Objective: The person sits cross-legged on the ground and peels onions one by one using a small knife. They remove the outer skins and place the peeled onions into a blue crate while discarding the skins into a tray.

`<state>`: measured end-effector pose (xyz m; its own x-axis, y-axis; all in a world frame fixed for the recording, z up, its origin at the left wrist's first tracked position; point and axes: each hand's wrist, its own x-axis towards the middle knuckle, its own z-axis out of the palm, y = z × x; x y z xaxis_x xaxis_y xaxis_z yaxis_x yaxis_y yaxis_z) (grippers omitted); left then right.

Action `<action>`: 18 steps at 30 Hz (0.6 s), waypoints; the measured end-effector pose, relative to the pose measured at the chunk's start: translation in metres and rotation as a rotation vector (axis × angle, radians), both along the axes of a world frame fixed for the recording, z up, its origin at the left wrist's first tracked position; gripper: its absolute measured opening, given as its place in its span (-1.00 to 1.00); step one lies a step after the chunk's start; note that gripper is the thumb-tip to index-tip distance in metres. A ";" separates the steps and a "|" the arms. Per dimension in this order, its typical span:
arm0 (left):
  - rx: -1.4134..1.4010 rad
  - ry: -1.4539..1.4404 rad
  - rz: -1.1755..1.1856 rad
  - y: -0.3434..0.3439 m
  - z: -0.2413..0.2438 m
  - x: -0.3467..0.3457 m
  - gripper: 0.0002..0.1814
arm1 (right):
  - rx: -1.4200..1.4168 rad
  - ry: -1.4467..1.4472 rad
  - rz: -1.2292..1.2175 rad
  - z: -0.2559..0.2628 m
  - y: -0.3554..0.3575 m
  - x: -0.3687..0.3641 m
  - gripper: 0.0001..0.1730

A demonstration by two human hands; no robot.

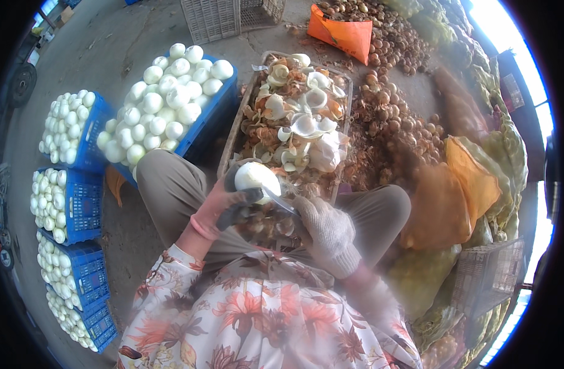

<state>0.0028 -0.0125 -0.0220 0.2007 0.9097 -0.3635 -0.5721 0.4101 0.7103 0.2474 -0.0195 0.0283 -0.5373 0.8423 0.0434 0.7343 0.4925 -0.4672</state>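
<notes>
A peeled white onion [257,180] sits in my left hand [231,198], which wears a pink and dark grey glove, with fingers closed around it. My right hand [326,228], in a pale knitted glove, grips a small knife; its handle is mostly hidden by the fingers. The knife's blade [280,201] lies against the lower right side of the onion. Just beyond both hands, between my knees, stands a shallow crate [238,122] heaped with onion skins [305,124] and brown papery peel.
A blue plastic crate [208,108] of peeled onions stands beyond my left knee, with several more blue crates [83,219] at the far left. Unpeeled onions [395,113] lie on the floor at the right, near an orange bag [339,32], mesh sacks [429,207] and a grey crate [210,20].
</notes>
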 end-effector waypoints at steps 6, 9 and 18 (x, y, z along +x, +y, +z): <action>-0.003 0.175 -0.059 -0.003 -0.015 0.000 -0.19 | 0.118 -0.032 -0.076 -0.015 -0.005 -0.006 -0.67; 0.034 0.170 -0.051 -0.003 -0.011 0.001 -0.14 | -0.150 0.247 -0.157 -0.026 -0.007 -0.010 -0.64; 0.039 -0.078 -0.085 -0.013 -0.010 0.001 -0.10 | -0.692 0.822 -0.449 -0.014 0.000 -0.028 -0.67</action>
<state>0.0039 -0.0252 -0.0325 0.3044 0.9013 -0.3081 -0.5903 0.4324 0.6816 0.2189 -0.0192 0.0139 -0.2080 0.9299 -0.3032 0.1285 -0.2813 -0.9510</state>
